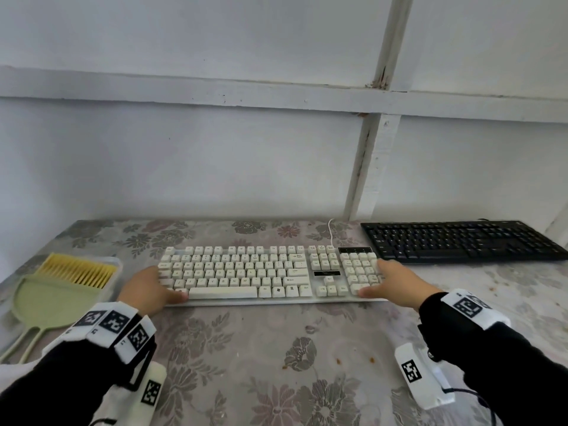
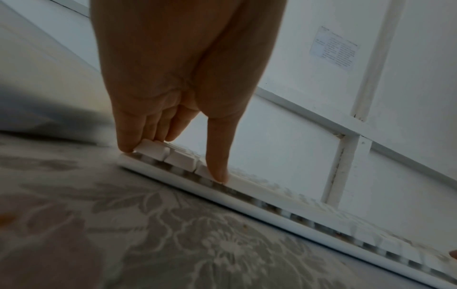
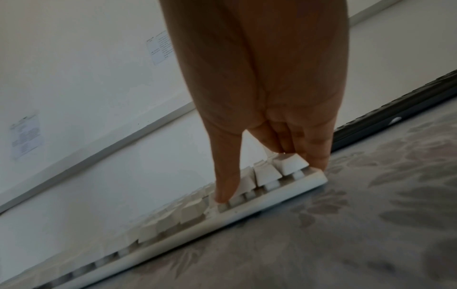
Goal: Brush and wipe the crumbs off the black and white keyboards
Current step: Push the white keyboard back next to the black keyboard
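Observation:
The white keyboard point(image 1: 246, 272) lies flat on the flowered tablecloth, mid-table. My left hand point(image 1: 159, 284) grips its left end, thumb point(image 2: 217, 166) on the front-row keys and fingers point(image 2: 128, 140) at the corner. My right hand point(image 1: 376, 279) grips the right end by the number pad, its thumb point(image 3: 225, 187) on a front key and its fingers point(image 3: 319, 154) at the end edge. The black keyboard point(image 1: 461, 241) lies at the back right, close to the white one, and shows behind my right hand point(image 3: 395, 109).
A green dustpan point(image 1: 49, 302) with a yellow-bristled brush point(image 1: 76, 273) on it lies left of the white keyboard. Brown crumbs point(image 1: 338, 361) dot the cloth in front and to the right. The white cable point(image 1: 332, 232) runs back to the wall, which stands directly behind the table.

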`<action>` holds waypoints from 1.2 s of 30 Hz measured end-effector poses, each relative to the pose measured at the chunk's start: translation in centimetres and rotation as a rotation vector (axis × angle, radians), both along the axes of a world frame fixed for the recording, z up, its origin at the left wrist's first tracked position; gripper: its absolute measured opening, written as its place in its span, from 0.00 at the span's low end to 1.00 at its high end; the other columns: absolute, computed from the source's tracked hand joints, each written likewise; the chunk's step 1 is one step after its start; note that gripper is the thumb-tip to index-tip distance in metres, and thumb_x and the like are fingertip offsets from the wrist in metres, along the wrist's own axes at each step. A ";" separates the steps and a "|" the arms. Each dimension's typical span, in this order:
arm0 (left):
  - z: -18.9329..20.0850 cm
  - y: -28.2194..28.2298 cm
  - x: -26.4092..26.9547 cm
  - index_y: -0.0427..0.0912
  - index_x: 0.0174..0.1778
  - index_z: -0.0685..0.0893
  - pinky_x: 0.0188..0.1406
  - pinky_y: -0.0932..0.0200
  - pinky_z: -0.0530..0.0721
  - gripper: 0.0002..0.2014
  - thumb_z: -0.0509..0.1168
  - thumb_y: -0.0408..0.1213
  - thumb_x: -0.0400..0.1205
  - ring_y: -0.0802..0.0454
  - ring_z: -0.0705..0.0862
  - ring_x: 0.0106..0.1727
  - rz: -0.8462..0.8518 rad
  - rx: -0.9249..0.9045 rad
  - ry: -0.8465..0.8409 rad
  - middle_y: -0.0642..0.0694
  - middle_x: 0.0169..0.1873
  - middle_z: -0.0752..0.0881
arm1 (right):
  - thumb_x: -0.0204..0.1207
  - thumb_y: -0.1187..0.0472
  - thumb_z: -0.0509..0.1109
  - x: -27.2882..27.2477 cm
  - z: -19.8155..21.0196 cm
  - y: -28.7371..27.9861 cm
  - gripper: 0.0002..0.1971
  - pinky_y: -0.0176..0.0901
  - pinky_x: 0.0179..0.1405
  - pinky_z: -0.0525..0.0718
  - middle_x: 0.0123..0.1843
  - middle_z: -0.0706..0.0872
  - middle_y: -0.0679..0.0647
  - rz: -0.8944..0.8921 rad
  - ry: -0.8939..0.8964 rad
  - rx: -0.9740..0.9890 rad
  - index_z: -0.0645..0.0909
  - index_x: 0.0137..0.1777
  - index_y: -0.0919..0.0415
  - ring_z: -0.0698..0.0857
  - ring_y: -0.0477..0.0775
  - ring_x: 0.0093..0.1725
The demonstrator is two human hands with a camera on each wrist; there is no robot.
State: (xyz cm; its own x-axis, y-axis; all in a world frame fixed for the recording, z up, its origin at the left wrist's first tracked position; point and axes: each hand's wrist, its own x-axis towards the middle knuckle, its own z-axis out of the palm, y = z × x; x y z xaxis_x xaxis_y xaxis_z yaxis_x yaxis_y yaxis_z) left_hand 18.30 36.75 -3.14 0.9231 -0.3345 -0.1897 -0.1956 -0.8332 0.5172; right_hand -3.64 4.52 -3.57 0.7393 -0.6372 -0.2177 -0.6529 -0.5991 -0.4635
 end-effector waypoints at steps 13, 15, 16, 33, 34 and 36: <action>-0.3 -2.5 3.9 0.32 0.68 0.74 0.63 0.52 0.72 0.31 0.76 0.39 0.72 0.39 0.78 0.65 0.020 -0.011 -0.024 0.35 0.66 0.79 | 0.72 0.49 0.75 4.2 -0.6 -2.2 0.31 0.38 0.48 0.69 0.65 0.76 0.61 -0.009 0.051 -0.101 0.71 0.68 0.66 0.75 0.54 0.54; -0.3 -2.9 4.2 0.31 0.70 0.72 0.65 0.52 0.71 0.32 0.75 0.39 0.73 0.38 0.76 0.68 0.019 -0.003 -0.028 0.34 0.68 0.77 | 0.72 0.48 0.75 4.6 -0.7 -2.5 0.31 0.36 0.40 0.70 0.65 0.77 0.62 -0.012 0.044 -0.097 0.71 0.67 0.66 0.74 0.53 0.53; -0.3 -3.0 4.5 0.31 0.71 0.72 0.65 0.52 0.71 0.33 0.75 0.39 0.73 0.38 0.76 0.68 0.015 -0.001 -0.026 0.34 0.69 0.77 | 0.72 0.48 0.75 4.8 -0.7 -2.6 0.31 0.34 0.35 0.68 0.65 0.77 0.63 -0.013 0.044 -0.094 0.71 0.67 0.67 0.74 0.53 0.52; -0.4 -4.6 6.1 0.33 0.72 0.70 0.66 0.53 0.70 0.33 0.73 0.42 0.75 0.39 0.74 0.70 0.008 0.071 -0.046 0.36 0.70 0.75 | 0.75 0.49 0.72 6.8 -0.1 -3.1 0.34 0.43 0.60 0.73 0.71 0.74 0.63 -0.045 0.075 -0.099 0.65 0.74 0.67 0.76 0.60 0.68; -0.4 -4.7 6.1 0.32 0.73 0.70 0.66 0.53 0.70 0.33 0.73 0.42 0.75 0.39 0.74 0.70 0.007 0.074 -0.049 0.36 0.71 0.75 | 0.76 0.49 0.72 6.8 -0.2 -3.1 0.34 0.43 0.60 0.73 0.71 0.74 0.63 -0.046 0.076 -0.100 0.65 0.74 0.67 0.76 0.60 0.68; -0.5 -4.6 6.2 0.33 0.73 0.69 0.67 0.52 0.70 0.34 0.73 0.43 0.75 0.39 0.74 0.70 0.001 0.083 -0.046 0.36 0.71 0.75 | 0.76 0.49 0.72 6.8 -0.2 -3.1 0.33 0.42 0.60 0.74 0.70 0.75 0.63 -0.050 0.081 -0.101 0.66 0.74 0.67 0.76 0.60 0.68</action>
State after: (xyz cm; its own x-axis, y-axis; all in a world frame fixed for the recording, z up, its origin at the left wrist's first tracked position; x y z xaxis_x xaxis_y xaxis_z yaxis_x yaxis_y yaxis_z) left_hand 24.49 32.12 -3.67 0.9319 -0.3182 -0.1742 -0.2163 -0.8730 0.4371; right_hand 3.17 1.46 -3.72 0.6887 -0.6944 -0.2085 -0.7159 -0.6058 -0.3470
